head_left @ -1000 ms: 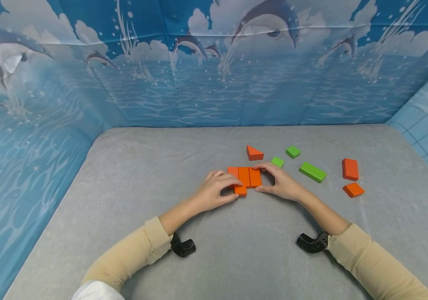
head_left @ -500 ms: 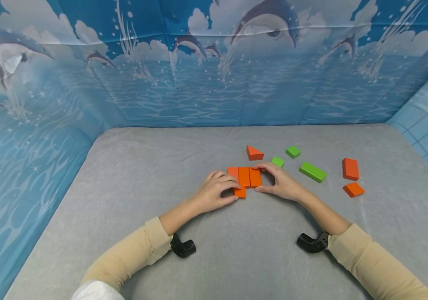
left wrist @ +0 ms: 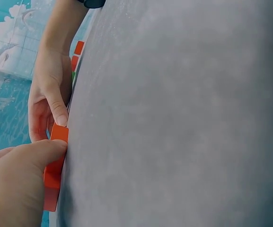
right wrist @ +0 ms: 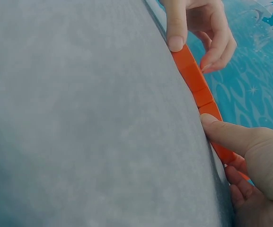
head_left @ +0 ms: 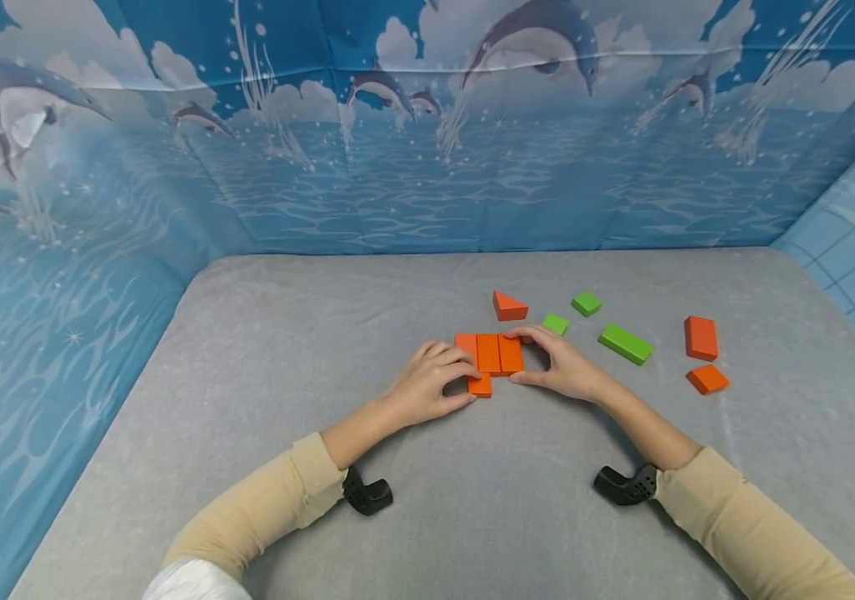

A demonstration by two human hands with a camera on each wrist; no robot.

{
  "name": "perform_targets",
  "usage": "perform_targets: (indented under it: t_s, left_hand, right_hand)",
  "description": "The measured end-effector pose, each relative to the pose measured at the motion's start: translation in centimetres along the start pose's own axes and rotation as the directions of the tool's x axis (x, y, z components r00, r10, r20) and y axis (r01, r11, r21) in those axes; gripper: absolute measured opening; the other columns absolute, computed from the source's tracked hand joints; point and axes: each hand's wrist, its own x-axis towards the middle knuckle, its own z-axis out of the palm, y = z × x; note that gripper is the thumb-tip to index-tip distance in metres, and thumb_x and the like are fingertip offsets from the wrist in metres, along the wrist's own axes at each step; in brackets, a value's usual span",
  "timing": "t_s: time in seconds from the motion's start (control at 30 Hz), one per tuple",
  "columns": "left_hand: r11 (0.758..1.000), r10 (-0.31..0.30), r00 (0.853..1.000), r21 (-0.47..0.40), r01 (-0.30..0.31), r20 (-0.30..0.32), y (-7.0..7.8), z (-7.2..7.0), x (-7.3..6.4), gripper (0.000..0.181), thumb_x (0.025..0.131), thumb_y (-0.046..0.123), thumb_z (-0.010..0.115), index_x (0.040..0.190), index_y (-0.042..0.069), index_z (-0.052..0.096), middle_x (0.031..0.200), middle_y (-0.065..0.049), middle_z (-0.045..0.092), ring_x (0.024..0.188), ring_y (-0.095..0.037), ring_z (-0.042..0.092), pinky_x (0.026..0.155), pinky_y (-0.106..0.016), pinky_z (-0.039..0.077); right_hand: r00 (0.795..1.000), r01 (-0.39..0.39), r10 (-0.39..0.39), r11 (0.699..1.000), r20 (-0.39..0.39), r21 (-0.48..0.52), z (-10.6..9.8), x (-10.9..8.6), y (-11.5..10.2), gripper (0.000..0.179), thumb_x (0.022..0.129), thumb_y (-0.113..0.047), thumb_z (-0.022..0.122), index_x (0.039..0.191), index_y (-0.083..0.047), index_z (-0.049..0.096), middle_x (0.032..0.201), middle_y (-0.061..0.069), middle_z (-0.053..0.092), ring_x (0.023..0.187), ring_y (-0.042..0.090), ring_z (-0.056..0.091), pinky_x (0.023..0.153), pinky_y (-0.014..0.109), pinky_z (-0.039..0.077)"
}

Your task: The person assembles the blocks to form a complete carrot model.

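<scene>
Three orange blocks lie side by side in a row: a left block (head_left: 465, 342), a middle block (head_left: 488, 353) and a right block (head_left: 511, 355). Against the row's near side sits another orange block (head_left: 481, 387), partly under the fingers of my left hand (head_left: 422, 385). That hand pinches this near block, its thumb on the front edge, as the left wrist view also shows. My right hand (head_left: 564, 367) spans the right block, fingertips at its far end and thumb at its near end. In the right wrist view the right thumb (right wrist: 226, 134) touches an orange side.
Behind the row lie an orange triangular block (head_left: 509, 307) and a small green block (head_left: 555, 324). Farther right are another green block (head_left: 587, 303), a long green block (head_left: 626, 344), a red-orange block (head_left: 701, 338) and an orange block (head_left: 707, 379). A dolphin-print curtain (head_left: 412, 192) backs the grey table.
The near orange block has shifted slightly toward me, with my left fingers on it, between the first two frames. Since then it has hardly moved. My right hand stays on the right block.
</scene>
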Motion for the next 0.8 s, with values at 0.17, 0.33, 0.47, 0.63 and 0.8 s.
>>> perform_targets:
  t_s: [0.17, 0.33, 0.47, 0.63, 0.8]
  left_hand:
    - [0.999, -0.018, 1.000, -0.032, 0.018, 0.003, -0.1, 0.1, 0.0, 0.025, 0.080, 0.030, 0.070, 0.102, 0.019, 0.067, 0.107, 0.002, 0.058, 0.099, -0.014, 0.048, 0.094, -0.035, 0.033]
    - [0.971, -0.121, 0.992, -0.211, 0.113, -0.024, -0.5, 0.0, -0.2, 0.036, 0.079, 0.029, 0.071, 0.111, 0.014, 0.063, 0.114, -0.001, 0.055, 0.105, -0.016, 0.047, 0.095, -0.037, 0.033]
    - [0.928, -0.224, 0.974, -0.314, 0.201, -0.037, -1.3, 0.1, -0.2, 0.044, 0.080, 0.024, 0.071, 0.119, 0.010, 0.057, 0.122, -0.005, 0.052, 0.112, -0.021, 0.044, 0.095, -0.043, 0.034]
    - [0.901, -0.289, 0.957, -0.331, 0.280, 0.025, -2.2, 0.2, -0.1, 0.052, 0.080, 0.024, 0.070, 0.127, 0.010, 0.052, 0.131, -0.008, 0.046, 0.119, -0.024, 0.040, 0.098, -0.048, 0.031]
    - [0.897, -0.307, 0.948, -0.306, 0.318, 0.085, -2.5, 0.2, 0.1, 0.053, 0.081, 0.029, 0.068, 0.129, 0.013, 0.051, 0.134, -0.006, 0.046, 0.124, -0.024, 0.038, 0.101, -0.048, 0.026]
  right_hand:
    - [1.000, 0.000, 0.000, 1.000, 0.000, -0.003, -0.1, -0.1, -0.1, 0.058, 0.076, -0.014, 0.075, 0.126, -0.002, 0.048, 0.129, 0.014, 0.046, 0.117, 0.028, 0.043, 0.099, 0.045, 0.030]
    - [1.000, 0.003, -0.003, 1.000, 0.001, -0.013, 0.0, -0.1, -0.1, 0.059, 0.076, -0.016, 0.075, 0.126, -0.002, 0.048, 0.129, 0.014, 0.046, 0.117, 0.028, 0.043, 0.099, 0.046, 0.030]
    - [1.000, -0.008, 0.008, 1.000, 0.004, -0.018, 0.0, 0.0, -0.1, 0.059, 0.076, -0.017, 0.075, 0.127, -0.003, 0.047, 0.130, 0.014, 0.046, 0.117, 0.028, 0.042, 0.100, 0.046, 0.029]
    - [1.000, -0.009, 0.009, 1.000, 0.003, -0.018, 0.1, 0.0, 0.0, 0.059, 0.076, -0.017, 0.075, 0.127, -0.003, 0.047, 0.130, 0.014, 0.046, 0.118, 0.028, 0.042, 0.101, 0.046, 0.029]
    - [1.000, 0.004, -0.004, 1.000, -0.001, -0.016, 0.0, -0.1, 0.1, 0.060, 0.076, -0.016, 0.075, 0.127, -0.002, 0.047, 0.129, 0.014, 0.047, 0.117, 0.028, 0.042, 0.100, 0.046, 0.029]
